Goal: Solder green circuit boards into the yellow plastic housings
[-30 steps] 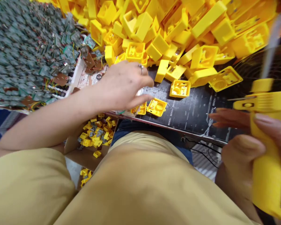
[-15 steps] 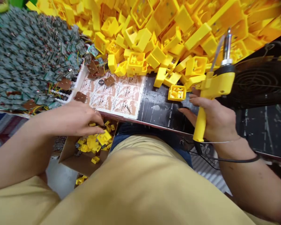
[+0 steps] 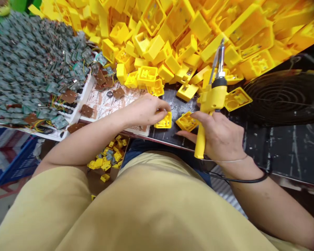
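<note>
My right hand (image 3: 221,134) is closed round the handle of a yellow soldering gun (image 3: 212,97), whose metal tip points up and away. Its thumb and fingertips also reach a small open yellow plastic case (image 3: 186,122) lying tilted on the black bench top. My left hand (image 3: 146,109) is closed at the upper edge of another small yellow case (image 3: 163,120), which lies open side up near the bench's front edge. The fingertips partly cover that case.
A large heap of yellow cases (image 3: 151,45) fills the back. Green circuit boards with wires (image 3: 36,66) are piled at left in a white tray (image 3: 80,99). Small brown boards (image 3: 87,111) lie beside it. A round fan grille (image 3: 279,99) is at right. Below the bench, a box holds yellow parts (image 3: 104,160).
My left hand has moved from above the box up and right to a case on the bench. My right hand has shifted left with the soldering gun, and a case there has moved left.
</note>
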The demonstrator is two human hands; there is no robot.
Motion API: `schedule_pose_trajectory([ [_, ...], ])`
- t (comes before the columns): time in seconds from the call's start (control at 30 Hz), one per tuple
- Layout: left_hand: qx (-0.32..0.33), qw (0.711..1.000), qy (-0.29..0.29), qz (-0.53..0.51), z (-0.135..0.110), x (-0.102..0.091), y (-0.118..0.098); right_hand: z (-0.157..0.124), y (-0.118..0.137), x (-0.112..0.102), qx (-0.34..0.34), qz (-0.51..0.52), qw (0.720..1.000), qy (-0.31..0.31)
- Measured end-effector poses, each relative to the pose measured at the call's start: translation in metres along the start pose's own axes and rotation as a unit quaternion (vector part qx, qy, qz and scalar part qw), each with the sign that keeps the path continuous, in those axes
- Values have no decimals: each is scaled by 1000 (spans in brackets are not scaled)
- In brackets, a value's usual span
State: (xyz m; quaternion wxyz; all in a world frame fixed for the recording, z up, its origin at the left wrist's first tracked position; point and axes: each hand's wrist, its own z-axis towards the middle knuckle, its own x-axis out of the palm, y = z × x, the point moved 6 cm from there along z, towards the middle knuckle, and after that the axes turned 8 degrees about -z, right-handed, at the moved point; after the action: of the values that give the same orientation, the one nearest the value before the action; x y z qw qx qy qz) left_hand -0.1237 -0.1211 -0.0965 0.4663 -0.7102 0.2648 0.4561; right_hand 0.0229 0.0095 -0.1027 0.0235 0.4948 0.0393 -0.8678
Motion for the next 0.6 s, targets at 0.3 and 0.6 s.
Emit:
schedule_pose_trajectory([
  [0.3, 138, 985, -98, 32, -42, 15, -7, 1, -3, 9, -134, 175, 975, 19],
  [0.6, 290, 954, 34, -63, -52, 13, -22, -6, 5, 8, -74, 101, 992, -26],
])
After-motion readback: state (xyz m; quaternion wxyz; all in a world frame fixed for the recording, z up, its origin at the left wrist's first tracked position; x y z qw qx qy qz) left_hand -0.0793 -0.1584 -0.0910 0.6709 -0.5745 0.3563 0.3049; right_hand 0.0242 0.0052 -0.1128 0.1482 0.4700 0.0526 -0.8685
